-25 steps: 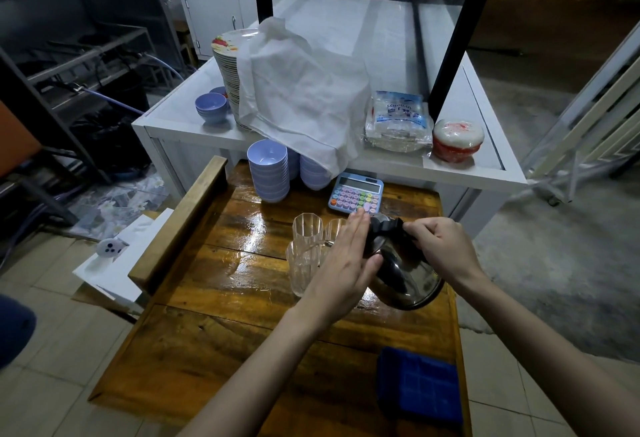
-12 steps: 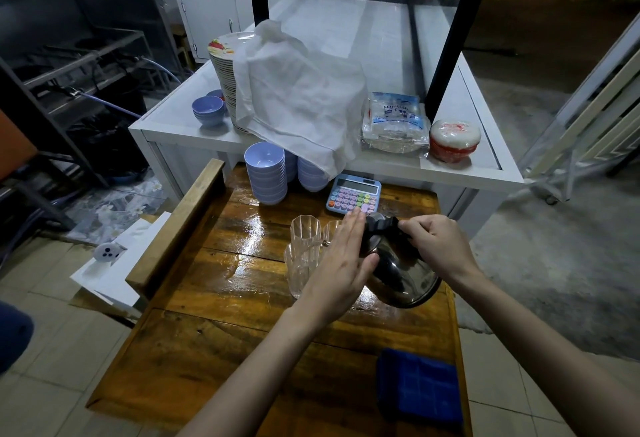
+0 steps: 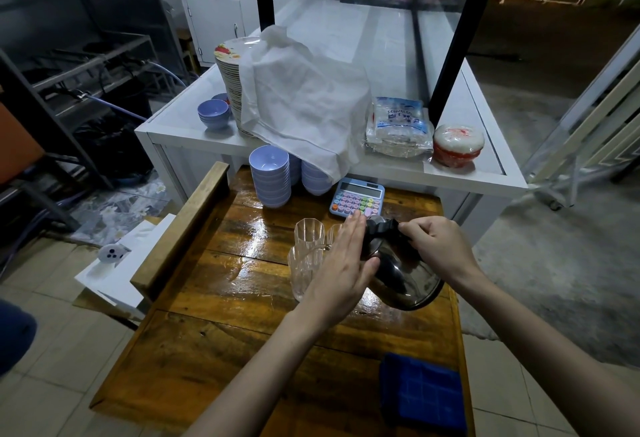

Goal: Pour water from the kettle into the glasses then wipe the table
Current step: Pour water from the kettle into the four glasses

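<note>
A shiny metal kettle with a black handle is tipped to the left over a cluster of clear ribbed glasses on the wet wooden table. My right hand grips the black handle at the top. My left hand lies flat, fingers together, pressed against the kettle's left side and lid, and it hides the spout and part of the glasses. A folded blue cloth lies at the table's near right corner.
A pastel calculator and stacks of lilac bowls sit at the table's far edge. Behind is a white counter with stacked plates under a white cloth, a bag, and a red-and-white container.
The kettle and both hands have hardly shifted; the view has drifted slightly, and the kettle stays tipped toward the glasses.
</note>
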Available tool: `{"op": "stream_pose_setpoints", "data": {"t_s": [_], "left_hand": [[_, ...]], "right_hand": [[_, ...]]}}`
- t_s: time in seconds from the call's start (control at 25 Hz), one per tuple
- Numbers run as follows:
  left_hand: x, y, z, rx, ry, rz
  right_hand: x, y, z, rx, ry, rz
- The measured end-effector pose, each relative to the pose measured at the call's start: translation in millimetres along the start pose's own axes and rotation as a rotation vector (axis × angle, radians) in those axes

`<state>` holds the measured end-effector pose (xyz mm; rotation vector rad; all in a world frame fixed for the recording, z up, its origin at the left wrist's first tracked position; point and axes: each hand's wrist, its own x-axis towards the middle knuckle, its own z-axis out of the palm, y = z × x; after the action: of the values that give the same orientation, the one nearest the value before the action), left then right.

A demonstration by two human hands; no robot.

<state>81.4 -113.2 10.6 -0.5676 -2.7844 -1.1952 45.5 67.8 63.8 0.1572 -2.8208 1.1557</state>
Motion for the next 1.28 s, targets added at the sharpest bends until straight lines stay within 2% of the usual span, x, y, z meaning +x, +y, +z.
{"op": "stream_pose_setpoints", "data": {"t_s": [1.28], "left_hand": [[-0.9,1.5,-0.9,-0.021,-0.035,-0.017]], "right_hand": [[6.1,-5.4,-6.6,-0.093,-0.017,-0.031]]}}
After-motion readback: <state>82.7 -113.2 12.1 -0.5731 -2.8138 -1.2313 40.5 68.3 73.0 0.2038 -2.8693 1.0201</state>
